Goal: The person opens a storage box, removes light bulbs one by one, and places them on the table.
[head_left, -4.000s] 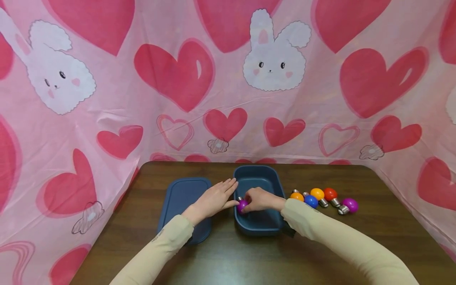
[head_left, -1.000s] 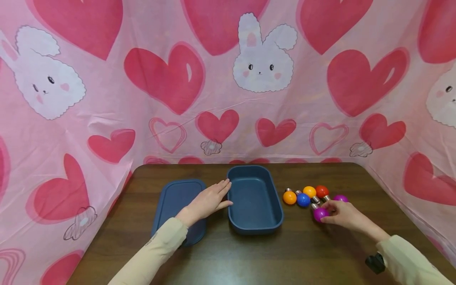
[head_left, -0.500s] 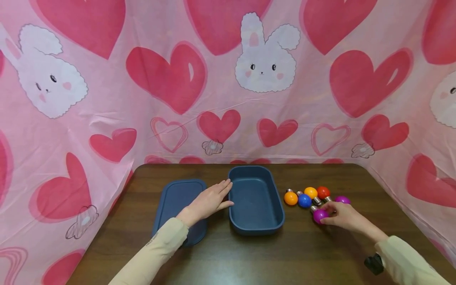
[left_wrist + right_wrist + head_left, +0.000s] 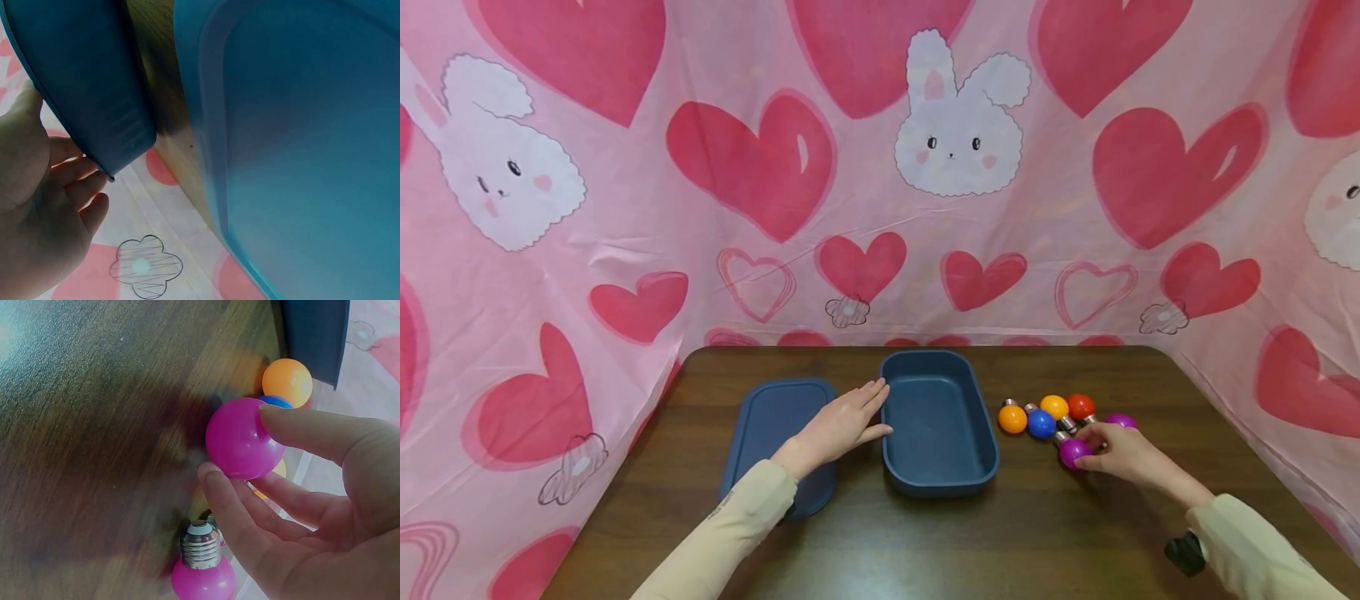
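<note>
My right hand (image 4: 1123, 454) pinches a purple light bulb (image 4: 1075, 453) between thumb and fingers, low over the table beside the other bulbs. In the right wrist view this purple bulb (image 4: 240, 439) shows its round side, its metal base hidden. My left hand (image 4: 842, 425) lies with fairly straight fingers against the left wall of a dark blue box (image 4: 889, 467). From the left wrist, the left hand's fingertips (image 4: 94, 178) touch the box's rim. No bulb shows inside the box.
Right of the box lie two orange bulbs (image 4: 1012, 419), a blue bulb (image 4: 1041, 423), a red bulb (image 4: 1081, 406) and a second purple bulb (image 4: 1122, 421). A flat blue lid (image 4: 775, 417) lies left of the box, partly under my left forearm.
Four seconds ago my right hand held a purple bulb inside the box; it is now out to the right, among the bulbs. My left hand has stayed at the box. Little differs since half a second ago.
</note>
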`<state>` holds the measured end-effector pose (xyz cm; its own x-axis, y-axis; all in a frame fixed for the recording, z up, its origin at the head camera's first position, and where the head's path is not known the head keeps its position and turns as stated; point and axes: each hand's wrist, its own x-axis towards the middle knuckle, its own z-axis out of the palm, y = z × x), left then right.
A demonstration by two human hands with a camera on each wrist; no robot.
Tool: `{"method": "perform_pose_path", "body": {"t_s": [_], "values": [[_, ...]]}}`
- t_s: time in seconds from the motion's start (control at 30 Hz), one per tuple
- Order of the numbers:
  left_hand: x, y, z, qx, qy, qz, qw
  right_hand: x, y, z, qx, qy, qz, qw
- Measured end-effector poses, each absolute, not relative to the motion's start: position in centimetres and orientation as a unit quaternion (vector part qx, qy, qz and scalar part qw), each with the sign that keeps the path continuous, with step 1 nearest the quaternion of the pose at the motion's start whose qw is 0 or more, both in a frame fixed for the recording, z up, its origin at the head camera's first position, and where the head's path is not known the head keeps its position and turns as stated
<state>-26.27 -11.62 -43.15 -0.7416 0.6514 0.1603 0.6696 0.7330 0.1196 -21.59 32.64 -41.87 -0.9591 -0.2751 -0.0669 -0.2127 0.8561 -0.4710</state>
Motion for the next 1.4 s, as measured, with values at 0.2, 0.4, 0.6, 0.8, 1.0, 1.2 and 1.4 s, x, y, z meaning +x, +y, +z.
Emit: {"method": "perform_pose_path", "body": {"t_s": [0.2, 0.4, 0.6, 0.8, 1.0, 1.2, 1.4], "values": [[-26.3, -11.6, -43.1, -0.356, -0.929, -0.084, 0.056, -21.8, 32.6, -41.7, -0.122, 0.963, -0.231, 0.071], [-26.3, -11.6, -43.2, -0.358, -0.928, -0.080, 0.063, -21.8, 32.7, -41.9, -0.125, 0.963, -0.228, 0.066], [-26.4, -11.7, -43.4, -0.358, -0.928, -0.080, 0.063, -21.7, 32.9, -41.9, -0.133, 0.962, -0.230, 0.057], [-26.5, -11.6, -43.5, -0.362, -0.926, -0.078, 0.069, -21.7, 32.9, -41.8, -0.129, 0.963, -0.231, 0.059], [-26.5, -11.6, -43.6, -0.369, -0.923, -0.068, 0.085, -21.7, 33.0, -41.3, -0.114, 0.964, -0.229, 0.078], [-26.5, -11.6, -43.6, -0.364, -0.926, -0.068, 0.074, -21.7, 33.3, -40.8, -0.108, 0.966, -0.224, 0.076], [-26.4, -11.6, -43.4, -0.359, -0.929, -0.073, 0.060, -21.7, 33.4, -40.6, -0.106, 0.969, -0.215, 0.062]]}}
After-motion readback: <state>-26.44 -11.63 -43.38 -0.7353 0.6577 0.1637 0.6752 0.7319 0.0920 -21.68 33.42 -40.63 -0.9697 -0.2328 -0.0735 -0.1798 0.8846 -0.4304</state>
